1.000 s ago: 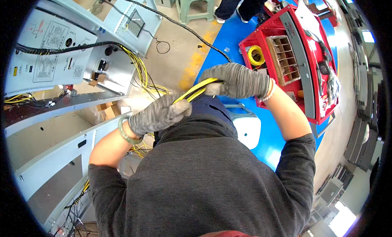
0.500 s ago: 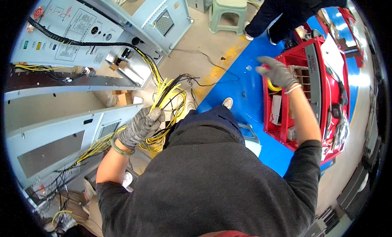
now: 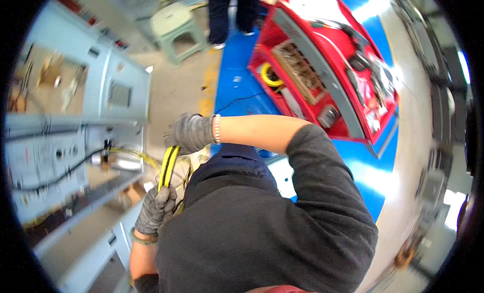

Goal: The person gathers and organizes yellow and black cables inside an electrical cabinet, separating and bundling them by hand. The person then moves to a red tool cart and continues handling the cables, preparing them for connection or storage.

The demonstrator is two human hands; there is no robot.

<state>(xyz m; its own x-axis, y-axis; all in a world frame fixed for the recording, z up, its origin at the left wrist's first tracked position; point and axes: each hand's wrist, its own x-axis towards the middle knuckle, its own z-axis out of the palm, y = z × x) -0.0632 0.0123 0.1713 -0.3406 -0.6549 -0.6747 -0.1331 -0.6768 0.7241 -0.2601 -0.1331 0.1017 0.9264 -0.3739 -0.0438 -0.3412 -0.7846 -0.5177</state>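
A bundle of yellow and black wires (image 3: pixel 168 168) is stretched between my two grey-gloved hands. My left hand (image 3: pixel 155 211) is closed around its lower end. Bent across in front of my body, my right hand (image 3: pixel 190 133) is curled at the bundle's upper end; its fingertips are partly hidden and blurred. Loose yellow wires hang behind the bundle, close to my trousers. A thinner yellow strand and a black sleeved cable (image 3: pixel 65 176) lead left into an open light-blue metal cabinet (image 3: pixel 38 157).
A red tool cart (image 3: pixel 343 129) stands at the right on a blue floor strip (image 3: pixel 242 66), with a coil of yellow wire (image 3: pixel 271 75) on its shelf. Beyond are a pale green stool (image 3: pixel 176 28) and another person's dark-trousered legs (image 3: pixel 222 15). A cabinet door (image 3: pixel 121 86) juts out at far left.
My right hand has swung from beside the red cart across to the wire bundle. The view has turned to the right; my left hand still holds the wires.
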